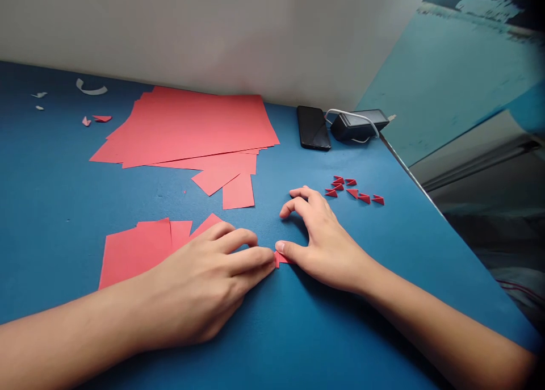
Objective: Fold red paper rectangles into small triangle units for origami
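Observation:
A small folded piece of red paper (286,259) lies on the blue table, partly covered by my fingers. My left hand (213,276) has its fingers pressed together on the left end of this piece. Above its right part, the thumb of my right hand (321,237) touches down, while the other fingers of that hand curve apart over the table. Beside my left hand and partly under it are cut red paper pieces (131,251). Beyond my right hand lie several small folded red paper triangles (352,193).
Large red sheets (196,123) are stacked near the wall, with smaller red strips (239,192) at their front edge. A black phone (313,128) lies by a dark box-shaped device (360,124) with a white cable. Paper scraps (91,89) are at the far left.

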